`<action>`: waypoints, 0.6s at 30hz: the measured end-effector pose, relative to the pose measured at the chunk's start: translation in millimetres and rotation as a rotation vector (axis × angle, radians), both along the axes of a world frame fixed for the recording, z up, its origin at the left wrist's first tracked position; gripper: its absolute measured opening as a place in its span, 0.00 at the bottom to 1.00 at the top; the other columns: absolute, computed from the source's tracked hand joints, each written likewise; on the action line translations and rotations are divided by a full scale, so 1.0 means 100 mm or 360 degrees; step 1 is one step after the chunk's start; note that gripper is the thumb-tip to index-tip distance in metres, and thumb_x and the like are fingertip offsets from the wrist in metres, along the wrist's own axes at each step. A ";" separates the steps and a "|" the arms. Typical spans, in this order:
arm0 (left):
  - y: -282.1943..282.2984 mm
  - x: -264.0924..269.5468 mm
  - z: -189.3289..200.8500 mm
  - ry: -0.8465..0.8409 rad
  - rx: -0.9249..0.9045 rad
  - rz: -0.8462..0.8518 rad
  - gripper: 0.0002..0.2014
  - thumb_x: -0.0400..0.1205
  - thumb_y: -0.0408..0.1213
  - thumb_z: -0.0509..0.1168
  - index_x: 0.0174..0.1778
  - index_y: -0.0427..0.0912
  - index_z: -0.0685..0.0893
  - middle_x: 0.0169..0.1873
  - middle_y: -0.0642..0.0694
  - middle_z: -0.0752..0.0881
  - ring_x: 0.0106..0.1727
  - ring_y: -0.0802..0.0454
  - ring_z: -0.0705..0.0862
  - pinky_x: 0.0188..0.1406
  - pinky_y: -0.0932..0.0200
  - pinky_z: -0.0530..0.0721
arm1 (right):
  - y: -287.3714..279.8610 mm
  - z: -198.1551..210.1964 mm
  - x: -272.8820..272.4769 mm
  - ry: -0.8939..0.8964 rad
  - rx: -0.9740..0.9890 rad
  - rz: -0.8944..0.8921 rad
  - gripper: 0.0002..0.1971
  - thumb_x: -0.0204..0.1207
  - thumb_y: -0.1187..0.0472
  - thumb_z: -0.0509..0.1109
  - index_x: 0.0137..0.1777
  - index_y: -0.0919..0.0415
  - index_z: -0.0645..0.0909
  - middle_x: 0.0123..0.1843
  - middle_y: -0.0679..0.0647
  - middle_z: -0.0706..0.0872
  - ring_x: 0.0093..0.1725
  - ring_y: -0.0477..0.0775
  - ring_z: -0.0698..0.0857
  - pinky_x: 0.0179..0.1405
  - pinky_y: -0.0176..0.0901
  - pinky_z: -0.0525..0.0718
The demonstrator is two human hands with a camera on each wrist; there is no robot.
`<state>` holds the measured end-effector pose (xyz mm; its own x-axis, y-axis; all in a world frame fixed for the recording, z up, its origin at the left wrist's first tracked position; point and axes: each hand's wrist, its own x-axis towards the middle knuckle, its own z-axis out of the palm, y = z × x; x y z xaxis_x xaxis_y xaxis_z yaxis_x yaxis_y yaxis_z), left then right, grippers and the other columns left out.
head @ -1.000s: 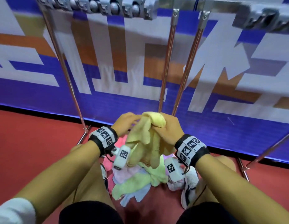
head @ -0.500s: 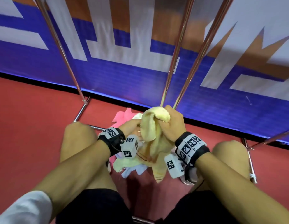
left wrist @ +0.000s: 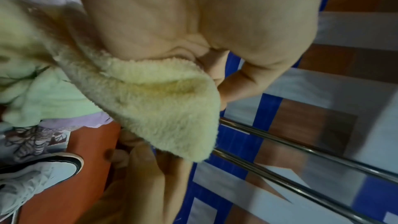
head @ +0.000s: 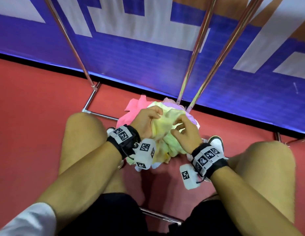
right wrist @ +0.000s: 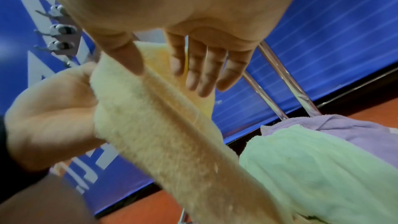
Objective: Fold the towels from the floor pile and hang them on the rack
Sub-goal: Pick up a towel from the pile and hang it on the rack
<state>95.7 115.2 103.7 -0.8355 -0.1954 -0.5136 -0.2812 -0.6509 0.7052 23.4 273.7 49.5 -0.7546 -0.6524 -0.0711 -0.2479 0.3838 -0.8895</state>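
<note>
A: How far along does the job look?

B: Early, by the look of it. The pile (head: 167, 116) of green, pink and purple towels lies on the red floor (head: 37, 103) at the foot of the rack (head: 193, 53), between the person's knees. No towel shows on the rack poles in view; the top rails are out of frame.

A: So one towel is in hand?

B: Yes, the yellow towel (head: 162, 126). It is bunched, not folded flat, so folding and hanging both seem left to do, and the rest of the pile after that.

A: Who has hold of it?

B: The left hand (head: 145, 121) grips it, fingers curled around a thick fold, as the left wrist view shows. The towel runs from that hand toward four o'clock, down onto the pile.

A: And the other?

B: The right hand (head: 184, 132) sits at three o'clock of the left, fingers straight and loose. In the right wrist view its thumb rests on the towel's edge and the fingertips (right wrist: 202, 81) hover just beside the cloth; it grips nothing.
</note>
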 end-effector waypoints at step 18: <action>0.17 -0.09 -0.38 -0.0078 -0.0562 -0.0307 0.20 0.70 0.46 0.77 0.54 0.42 0.85 0.45 0.43 0.89 0.45 0.50 0.87 0.44 0.58 0.84 | 0.14 0.05 -0.19 0.0475 -0.0003 0.0261 0.06 0.69 0.69 0.62 0.42 0.58 0.73 0.37 0.53 0.81 0.38 0.59 0.77 0.39 0.53 0.75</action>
